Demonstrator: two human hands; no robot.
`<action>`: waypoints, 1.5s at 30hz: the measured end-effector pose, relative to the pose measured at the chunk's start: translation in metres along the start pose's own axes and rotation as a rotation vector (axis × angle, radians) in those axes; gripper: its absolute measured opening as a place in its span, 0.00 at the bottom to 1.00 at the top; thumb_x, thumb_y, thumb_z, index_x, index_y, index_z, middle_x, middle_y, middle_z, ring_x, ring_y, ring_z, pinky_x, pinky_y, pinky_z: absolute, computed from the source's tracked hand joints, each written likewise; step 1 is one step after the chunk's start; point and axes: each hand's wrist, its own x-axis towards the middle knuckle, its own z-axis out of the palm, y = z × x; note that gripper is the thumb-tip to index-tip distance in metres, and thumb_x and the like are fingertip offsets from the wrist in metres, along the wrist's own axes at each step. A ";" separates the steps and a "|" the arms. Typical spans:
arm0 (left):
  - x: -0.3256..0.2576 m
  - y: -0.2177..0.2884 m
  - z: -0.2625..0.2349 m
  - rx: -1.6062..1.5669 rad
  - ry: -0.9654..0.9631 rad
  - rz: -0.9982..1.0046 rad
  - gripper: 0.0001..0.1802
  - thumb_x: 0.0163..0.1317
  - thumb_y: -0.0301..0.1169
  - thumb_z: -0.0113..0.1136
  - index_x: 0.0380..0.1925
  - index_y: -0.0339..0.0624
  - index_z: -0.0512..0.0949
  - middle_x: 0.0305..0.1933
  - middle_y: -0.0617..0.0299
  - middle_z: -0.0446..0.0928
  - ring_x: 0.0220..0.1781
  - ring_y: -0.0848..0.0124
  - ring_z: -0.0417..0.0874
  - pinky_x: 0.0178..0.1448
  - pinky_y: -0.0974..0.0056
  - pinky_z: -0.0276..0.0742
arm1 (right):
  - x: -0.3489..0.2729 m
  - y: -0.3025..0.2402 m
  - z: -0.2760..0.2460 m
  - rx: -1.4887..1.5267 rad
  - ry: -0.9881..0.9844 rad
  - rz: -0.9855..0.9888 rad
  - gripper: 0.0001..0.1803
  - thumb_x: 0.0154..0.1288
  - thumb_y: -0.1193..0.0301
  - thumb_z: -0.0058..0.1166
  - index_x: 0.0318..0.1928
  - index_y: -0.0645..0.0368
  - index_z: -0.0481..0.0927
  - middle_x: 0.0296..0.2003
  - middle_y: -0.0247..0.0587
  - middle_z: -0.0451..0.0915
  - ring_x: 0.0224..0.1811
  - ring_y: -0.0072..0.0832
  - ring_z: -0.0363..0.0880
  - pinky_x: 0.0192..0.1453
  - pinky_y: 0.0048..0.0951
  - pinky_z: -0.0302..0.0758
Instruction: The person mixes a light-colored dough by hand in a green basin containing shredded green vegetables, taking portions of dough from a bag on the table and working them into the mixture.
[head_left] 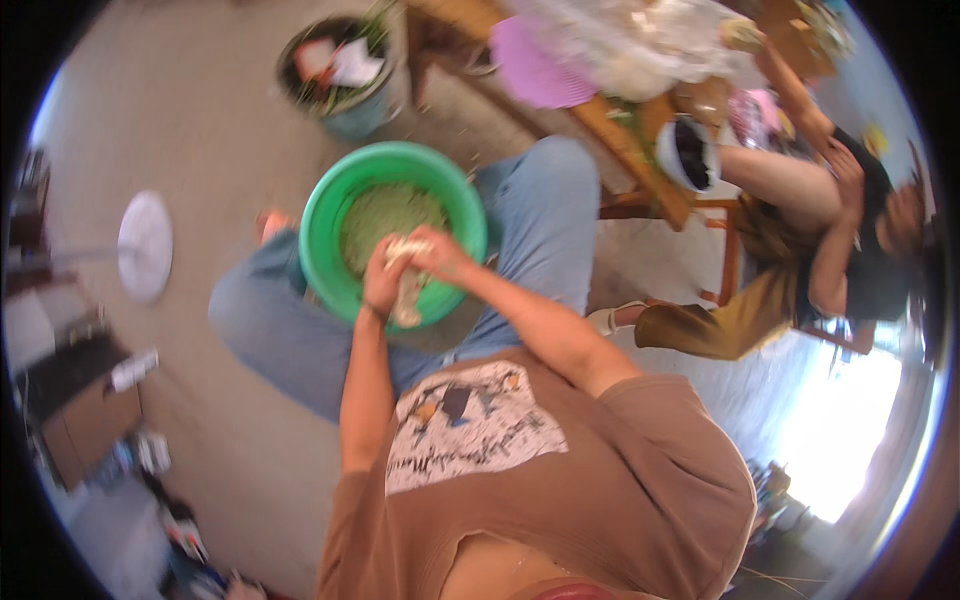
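Left hand and right hand: grip of each closed on a pale bundle, over the near part of a green tub containing greenish matter.

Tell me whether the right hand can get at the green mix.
Likely yes: the tub is open-topped and nothing covers the far part of the mix, but the right hand grips a pale bundle and may have to let go first.

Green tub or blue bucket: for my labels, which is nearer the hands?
The green tub, between the person's legs: left hand and right hand are over it; the blue bucket stands farther off.
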 end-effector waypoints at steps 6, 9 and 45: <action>-0.007 -0.008 -0.011 0.002 0.020 0.091 0.10 0.59 0.30 0.52 0.40 0.41 0.72 0.33 0.67 0.73 0.29 0.78 0.74 0.30 0.73 0.72 | -0.008 -0.033 0.009 -0.302 0.058 -0.119 0.12 0.53 0.62 0.50 0.38 0.51 0.76 0.27 0.48 0.78 0.32 0.47 0.77 0.34 0.41 0.73; -0.009 -0.012 -0.010 -0.017 0.016 -0.052 0.09 0.59 0.29 0.52 0.40 0.41 0.71 0.32 0.65 0.73 0.28 0.77 0.74 0.27 0.71 0.73 | -0.015 -0.044 -0.001 -0.533 0.011 -0.044 0.13 0.54 0.60 0.49 0.37 0.50 0.77 0.25 0.49 0.78 0.31 0.48 0.77 0.34 0.43 0.73; 0.009 -0.039 -0.018 0.146 0.085 0.151 0.22 0.56 0.24 0.51 0.52 0.36 0.64 0.44 0.55 0.73 0.39 0.71 0.75 0.45 0.69 0.73 | 0.016 0.014 0.014 -0.171 0.334 0.230 0.10 0.56 0.66 0.51 0.32 0.60 0.76 0.28 0.54 0.77 0.33 0.46 0.77 0.37 0.41 0.72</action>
